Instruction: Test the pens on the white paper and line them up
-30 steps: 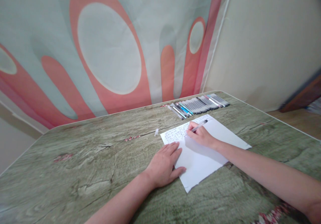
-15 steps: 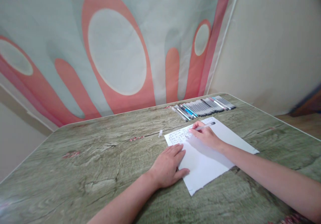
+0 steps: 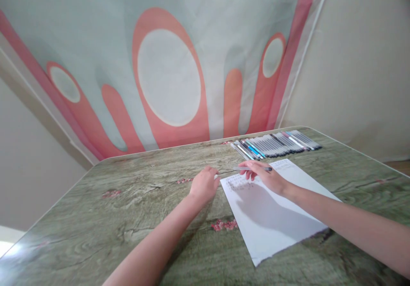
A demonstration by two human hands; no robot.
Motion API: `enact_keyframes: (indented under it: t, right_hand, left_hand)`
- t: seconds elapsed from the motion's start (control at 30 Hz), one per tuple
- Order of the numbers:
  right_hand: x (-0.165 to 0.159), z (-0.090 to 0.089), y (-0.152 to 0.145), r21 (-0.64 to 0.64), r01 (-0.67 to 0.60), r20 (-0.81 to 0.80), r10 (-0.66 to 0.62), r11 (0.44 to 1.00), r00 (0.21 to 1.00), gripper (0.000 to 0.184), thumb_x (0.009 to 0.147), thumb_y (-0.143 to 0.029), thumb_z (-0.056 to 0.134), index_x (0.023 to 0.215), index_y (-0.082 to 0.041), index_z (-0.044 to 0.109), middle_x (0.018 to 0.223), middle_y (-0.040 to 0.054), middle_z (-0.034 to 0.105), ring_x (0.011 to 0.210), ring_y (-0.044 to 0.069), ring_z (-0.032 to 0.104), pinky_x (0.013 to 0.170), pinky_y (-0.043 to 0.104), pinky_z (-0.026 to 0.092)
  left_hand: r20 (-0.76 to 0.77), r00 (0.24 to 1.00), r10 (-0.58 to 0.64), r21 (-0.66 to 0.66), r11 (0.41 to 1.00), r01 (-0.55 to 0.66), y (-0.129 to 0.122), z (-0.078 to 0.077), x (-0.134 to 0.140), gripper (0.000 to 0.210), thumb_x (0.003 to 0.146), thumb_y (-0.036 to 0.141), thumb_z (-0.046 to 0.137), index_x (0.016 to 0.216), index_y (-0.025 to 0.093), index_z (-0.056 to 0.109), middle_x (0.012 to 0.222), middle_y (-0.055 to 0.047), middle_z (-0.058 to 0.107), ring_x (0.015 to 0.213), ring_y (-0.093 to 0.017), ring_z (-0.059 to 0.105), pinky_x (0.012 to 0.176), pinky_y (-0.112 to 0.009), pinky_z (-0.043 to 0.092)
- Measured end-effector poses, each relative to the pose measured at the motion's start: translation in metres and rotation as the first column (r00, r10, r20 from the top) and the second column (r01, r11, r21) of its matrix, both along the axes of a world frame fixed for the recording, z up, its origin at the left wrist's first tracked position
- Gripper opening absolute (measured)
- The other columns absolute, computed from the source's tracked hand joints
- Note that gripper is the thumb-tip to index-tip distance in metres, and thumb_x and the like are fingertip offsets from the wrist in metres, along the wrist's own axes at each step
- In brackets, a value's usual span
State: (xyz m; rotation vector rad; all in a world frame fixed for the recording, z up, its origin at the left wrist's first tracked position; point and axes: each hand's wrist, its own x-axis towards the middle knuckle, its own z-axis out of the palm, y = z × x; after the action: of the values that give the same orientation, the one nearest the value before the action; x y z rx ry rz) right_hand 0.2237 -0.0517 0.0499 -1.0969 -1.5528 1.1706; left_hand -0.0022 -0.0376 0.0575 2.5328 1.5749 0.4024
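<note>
My right hand is raised a little above a sheet of white paper. It holds a clear-barrelled pen almost level, dark end to the right. Rows of small handwriting cover the paper's upper part, partly behind this hand. Left of the sheet's upper corner, my left hand rests low over the table, fingers curled together. A small clear pen cap lay at about this spot before; the fingers now hide it, and what they grip cannot be made out.
A long row of pens lies side by side near the table's far edge, beyond the paper. The wood-patterned table extends widely to the left. Behind it hangs a cloth with a pink design.
My left hand has left the paper and moved forward to where the cap lay, curling its fingers. My right hand has lifted the pen off the writing. The view has turned slightly left.
</note>
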Motion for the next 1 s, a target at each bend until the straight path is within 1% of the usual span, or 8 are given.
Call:
enact_keyframes:
  t: [0.13,0.23,0.37,0.43,0.53,0.7,0.83,1.0]
  right_hand:
    - [-0.013,-0.008,0.015,0.059,0.06,-0.047,-0.057,0.996,0.997,0.027,0.082,-0.042,0.043,0.091,-0.018,0.054,0.069,0.0009,0.059,0.059,0.012,0.052,0.055,0.026,0.041]
    - [-0.014,-0.019,0.018,0.076,0.103,-0.06,-0.098,0.992,0.993,0.023,0.08,-0.04,0.046,0.087,-0.019,0.052,0.066,-0.0006,0.056,0.056,0.011,0.05,0.054,0.025,0.041]
    - [-0.008,-0.032,0.018,0.041,0.122,-0.113,-0.117,0.992,0.987,0.022,0.079,-0.039,0.046,0.085,-0.019,0.051,0.067,0.0,0.056,0.054,0.01,0.049,0.052,0.024,0.04]
    - [-0.006,-0.035,0.018,0.013,0.114,-0.151,-0.111,0.993,0.982,0.02,0.079,-0.038,0.046,0.083,-0.019,0.051,0.066,0.0,0.056,0.053,0.01,0.048,0.05,0.024,0.039]
    - [-0.005,-0.036,0.019,-0.029,0.082,-0.185,-0.086,0.996,0.979,0.017,0.078,-0.036,0.048,0.082,-0.019,0.052,0.064,-0.0003,0.056,0.051,0.01,0.047,0.047,0.023,0.037]
    - [-0.004,-0.036,0.017,-0.034,0.042,-0.182,-0.048,0.999,0.982,0.014,0.078,-0.032,0.048,0.081,-0.019,0.052,0.063,-0.0007,0.057,0.05,0.009,0.045,0.046,0.022,0.035]
    - [-0.004,-0.036,0.016,-0.023,0.037,-0.17,-0.04,0.999,0.985,0.014,0.078,-0.032,0.048,0.08,-0.019,0.053,0.063,-0.0007,0.057,0.049,0.009,0.045,0.046,0.022,0.035]
    - [-0.004,-0.036,0.016,-0.014,0.044,-0.176,-0.045,0.999,0.983,0.015,0.078,-0.032,0.048,0.079,-0.018,0.053,0.062,-0.0009,0.057,0.048,0.009,0.044,0.045,0.022,0.035]
  left_hand:
    - [-0.079,0.995,0.066,0.004,0.998,-0.066,0.01,-0.006,0.015,0.027,0.082,0.029,0.042,0.099,0.015,0.057,0.1,-0.012,0.055,0.094,-0.023,0.055,0.082,-0.034,0.043]
    - [-0.06,0.995,0.084,-0.001,0.996,-0.085,0.013,-0.01,0.017,0.026,0.081,0.029,0.044,0.1,0.015,0.057,0.1,-0.012,0.056,0.094,-0.022,0.055,0.082,-0.033,0.043]
    - [0.023,0.993,0.116,-0.015,0.993,-0.115,0.022,0.0,0.002,0.022,0.078,0.025,0.048,0.094,0.016,0.059,0.098,-0.009,0.06,0.09,-0.019,0.056,0.08,-0.03,0.042]
    - [0.06,0.991,0.121,-0.088,0.989,-0.115,0.029,0.006,-0.013,0.017,0.076,0.023,0.05,0.084,0.016,0.062,0.088,-0.007,0.064,0.083,-0.018,0.057,0.076,-0.029,0.043]
    - [0.166,0.982,0.092,-0.22,0.974,-0.054,0.036,0.009,-0.037,0.019,0.074,0.027,0.053,0.084,0.015,0.064,0.081,-0.005,0.065,0.075,-0.016,0.058,0.07,-0.026,0.043]
    - [0.293,0.956,0.004,-0.412,0.903,0.122,0.039,-0.002,-0.064,0.028,0.073,0.035,0.055,0.088,0.014,0.064,0.076,-0.003,0.064,0.07,-0.013,0.056,0.063,-0.021,0.043]
    - [0.309,0.947,-0.093,-0.385,0.898,0.214,0.042,-0.008,-0.071,0.026,0.072,0.037,0.057,0.083,0.014,0.066,0.078,-0.003,0.063,0.073,-0.012,0.054,0.066,-0.02,0.041]
    - [0.283,0.946,-0.159,-0.338,0.907,0.253,0.044,-0.011,-0.071,0.025,0.073,0.037,0.057,0.08,0.015,0.066,0.077,-0.002,0.062,0.074,-0.012,0.052,0.069,-0.02,0.04]
